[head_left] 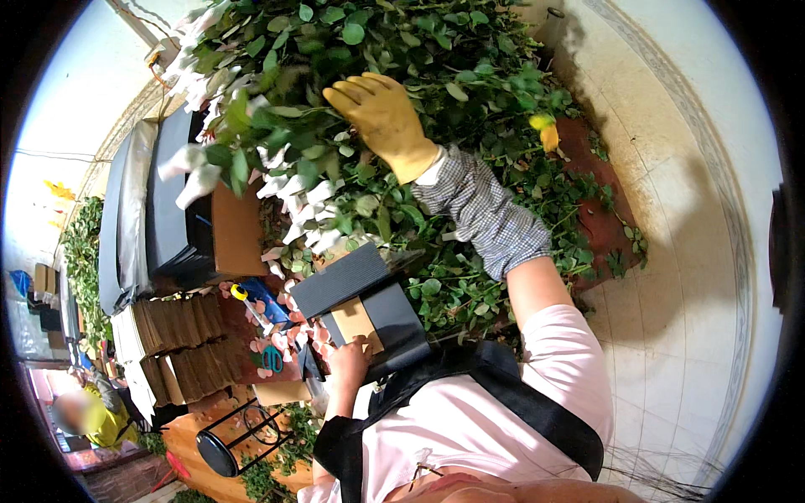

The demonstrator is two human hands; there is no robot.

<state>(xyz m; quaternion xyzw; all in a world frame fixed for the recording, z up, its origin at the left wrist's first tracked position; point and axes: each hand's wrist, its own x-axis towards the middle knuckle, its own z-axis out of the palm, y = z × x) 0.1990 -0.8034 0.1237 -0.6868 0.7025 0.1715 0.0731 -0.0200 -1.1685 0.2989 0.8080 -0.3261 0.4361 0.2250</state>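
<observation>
My right hand (381, 121), in a yellow glove under a checked sleeve, is over a large heap of leafy rose stems (470, 117). Its fingers curl down among the leaves, and their tips are hidden. To its left, stems with white-sleeved flower heads (199, 178) are blurred and stick out from the heap, seemingly in its grip. Low in the middle, my bare left hand (348, 362) has its fingers closed at the lower edge of a tan cardboard piece (359, 323). That piece lies across a black sheet (394, 318), beside a ribbed dark board (340, 279).
Left of the heap stand large dark folded boards (172, 201) above stacked brown cardboard (180, 335). Teal-handled scissors (272, 359), a blue box (267, 303) and pink petals lie near my left hand. A black stool (220, 453) and another person (113, 415) appear lower left.
</observation>
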